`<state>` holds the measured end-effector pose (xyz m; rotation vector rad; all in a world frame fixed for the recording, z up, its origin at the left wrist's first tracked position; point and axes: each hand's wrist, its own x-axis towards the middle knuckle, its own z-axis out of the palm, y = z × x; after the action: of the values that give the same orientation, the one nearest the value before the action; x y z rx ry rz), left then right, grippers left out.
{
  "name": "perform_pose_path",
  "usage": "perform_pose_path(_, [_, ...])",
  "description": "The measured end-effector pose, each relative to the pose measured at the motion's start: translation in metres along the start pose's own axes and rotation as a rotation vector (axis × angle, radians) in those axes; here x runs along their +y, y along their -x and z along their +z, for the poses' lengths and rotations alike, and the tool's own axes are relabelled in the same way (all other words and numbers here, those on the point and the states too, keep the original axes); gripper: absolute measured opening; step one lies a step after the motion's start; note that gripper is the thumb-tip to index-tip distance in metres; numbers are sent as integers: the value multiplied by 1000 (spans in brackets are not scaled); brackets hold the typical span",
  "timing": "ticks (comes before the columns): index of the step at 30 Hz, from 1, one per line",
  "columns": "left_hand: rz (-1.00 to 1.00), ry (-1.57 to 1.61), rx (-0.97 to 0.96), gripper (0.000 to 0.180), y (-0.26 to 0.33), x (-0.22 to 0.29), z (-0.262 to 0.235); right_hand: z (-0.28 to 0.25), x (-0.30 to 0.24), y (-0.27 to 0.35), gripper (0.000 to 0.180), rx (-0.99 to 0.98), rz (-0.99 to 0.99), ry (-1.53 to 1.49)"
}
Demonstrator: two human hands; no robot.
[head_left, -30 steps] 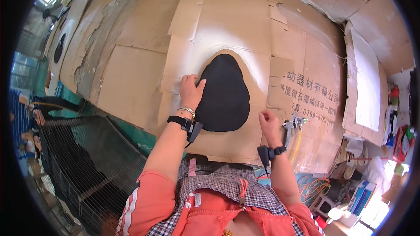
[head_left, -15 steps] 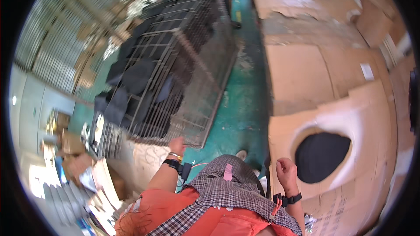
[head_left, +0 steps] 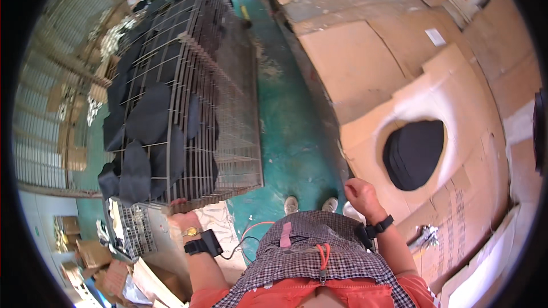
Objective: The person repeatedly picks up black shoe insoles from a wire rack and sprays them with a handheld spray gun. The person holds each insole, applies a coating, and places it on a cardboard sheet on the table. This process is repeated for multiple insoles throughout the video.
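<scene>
Black, egg-shaped sheets with layered edges (head_left: 413,155) are laid in a small stack on the brown cardboard-covered table (head_left: 354,51), at the person's right, and are ringed by a white, misty coating (head_left: 451,100). The right hand (head_left: 364,198) is held near the stack, at the table's edge, its fingers curled into a loose fist. The left hand (head_left: 184,221) is placed at the near end of a tall grey metal wire rack (head_left: 242,131), where dark sheets (head_left: 149,115) are carried; whether its bars are gripped cannot be told. Beside the right forearm, a silver metal spray gun (head_left: 423,237) is set on the cardboard.
</scene>
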<state>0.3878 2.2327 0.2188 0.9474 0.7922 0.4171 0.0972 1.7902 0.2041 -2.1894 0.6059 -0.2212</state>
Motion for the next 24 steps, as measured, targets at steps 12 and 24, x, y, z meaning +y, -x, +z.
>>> perform_pose_path(12, [146, -66, -63, 29, 42, 17, 24, -99, 109, 121, 6, 315, 302, 37])
perform_pose_path(24, [-25, 24, -309, 30, 126, -22, 36, -141, 192, 315, 35, 748, 719, 651])
